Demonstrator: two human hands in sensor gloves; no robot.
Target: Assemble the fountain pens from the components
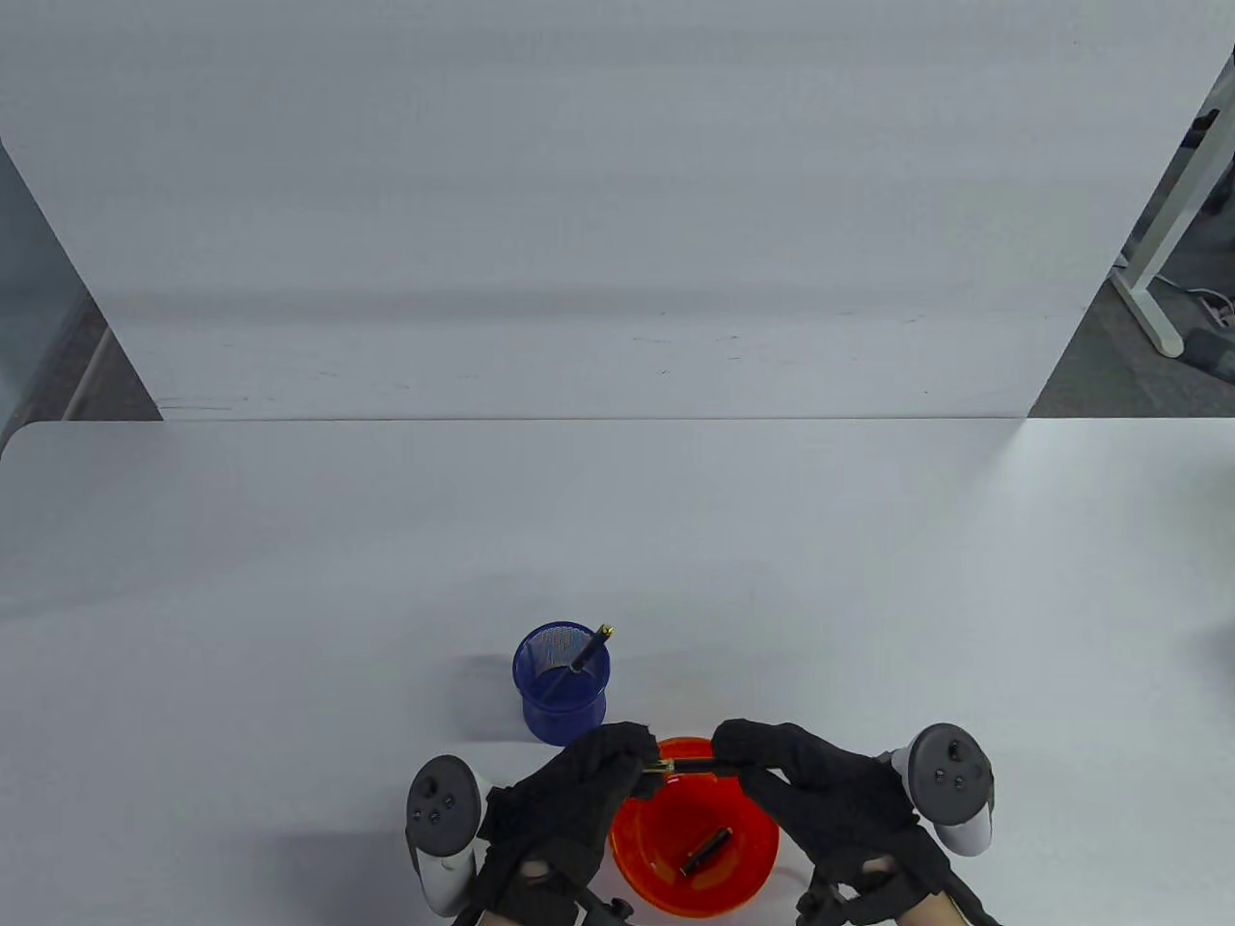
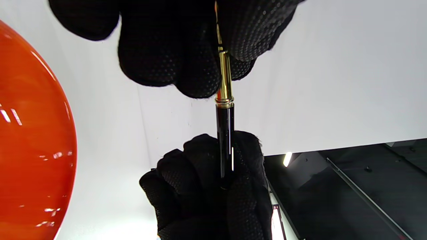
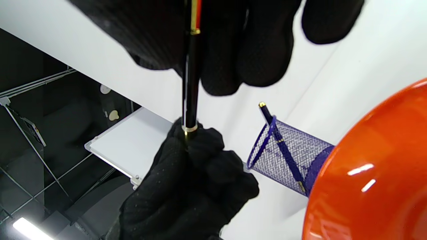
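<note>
Above the orange bowl (image 1: 748, 834) both gloved hands hold one pen between them. My left hand (image 1: 639, 764) pinches the gold nib section (image 2: 224, 80). The black barrel (image 2: 225, 140) joined to that section is gripped by my right hand (image 1: 741, 758). The right wrist view has the barrel (image 3: 190, 83) running from my right fingers (image 3: 233, 50) down into the left hand (image 3: 190, 186). Another black pen part (image 1: 707, 851) lies inside the bowl.
A blue mesh cup (image 1: 562, 685) stands just behind the bowl on the left, with a dark pen (image 1: 590, 652) leaning in it. The white table (image 1: 868, 598) stretches away behind; a second table (image 1: 617, 241) adjoins its far edge.
</note>
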